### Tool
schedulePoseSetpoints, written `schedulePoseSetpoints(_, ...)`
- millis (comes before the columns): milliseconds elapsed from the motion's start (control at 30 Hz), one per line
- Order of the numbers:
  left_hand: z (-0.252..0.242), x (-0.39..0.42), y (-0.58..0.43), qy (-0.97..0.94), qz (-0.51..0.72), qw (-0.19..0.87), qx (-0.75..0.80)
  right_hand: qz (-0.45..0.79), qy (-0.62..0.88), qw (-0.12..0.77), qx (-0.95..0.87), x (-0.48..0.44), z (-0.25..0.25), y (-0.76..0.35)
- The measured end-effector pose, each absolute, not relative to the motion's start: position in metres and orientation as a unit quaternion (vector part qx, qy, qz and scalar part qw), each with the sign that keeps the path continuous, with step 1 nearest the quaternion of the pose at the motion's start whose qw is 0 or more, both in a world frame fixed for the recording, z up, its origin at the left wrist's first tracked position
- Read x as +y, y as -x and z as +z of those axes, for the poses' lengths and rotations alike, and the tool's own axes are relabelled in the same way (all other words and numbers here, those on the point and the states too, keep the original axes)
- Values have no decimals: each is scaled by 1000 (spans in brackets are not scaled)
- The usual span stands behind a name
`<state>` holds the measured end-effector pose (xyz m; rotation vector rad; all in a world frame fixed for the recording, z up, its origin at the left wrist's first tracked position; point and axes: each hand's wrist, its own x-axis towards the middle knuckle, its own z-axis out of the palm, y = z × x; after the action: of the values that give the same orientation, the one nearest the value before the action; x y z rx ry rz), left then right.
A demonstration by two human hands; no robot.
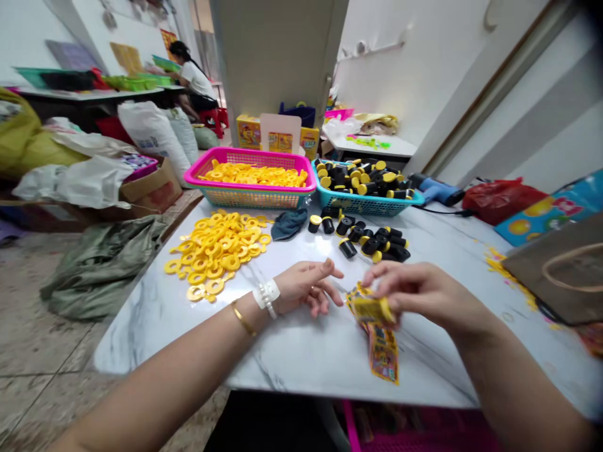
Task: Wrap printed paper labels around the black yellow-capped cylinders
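Note:
My right hand (414, 292) is closed on a small stack of yellow printed sticker strips (379, 329), which hang down onto the white marble table (301, 351). My left hand (308, 285) hovers just left of the strips with its fingers loosely curled and apart, holding nothing. A pile of yellow plastic rings (217, 251) lies left of my hands. Several black cylinders with yellow caps (377, 242) lie just beyond my hands.
A pink basket (249, 191) of yellow rings and a blue basket (372, 204) of black cylinders stand at the table's far edge. A dark cloth (288, 223) lies between them. A brown paper bag (565, 270) sits right. A person (195, 78) works far left.

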<state>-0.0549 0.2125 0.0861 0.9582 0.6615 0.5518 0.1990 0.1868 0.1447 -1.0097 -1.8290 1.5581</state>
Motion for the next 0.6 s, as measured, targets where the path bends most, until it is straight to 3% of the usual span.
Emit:
schedulePoseSetpoints(167, 81, 221, 51, -487, 300, 727, 380, 524, 420, 97, -735, 102, 149, -251)
schedulePoseSetpoints(267, 76, 219, 43, -551, 291, 662, 416, 457, 496, 47, -736, 62, 133, -258)
schedulePoseSetpoints(367, 73, 215, 37, -617, 276, 582, 452, 357, 548, 89, -751, 49, 120, -262)
schedulePoseSetpoints(500, 75, 212, 37, -706, 323, 436, 454, 149, 572, 252, -767, 62, 109, -264)
schedulePoseSetpoints(600, 79, 208, 39, -771, 320, 359, 418, 75, 549, 263, -790, 79, 96, -256)
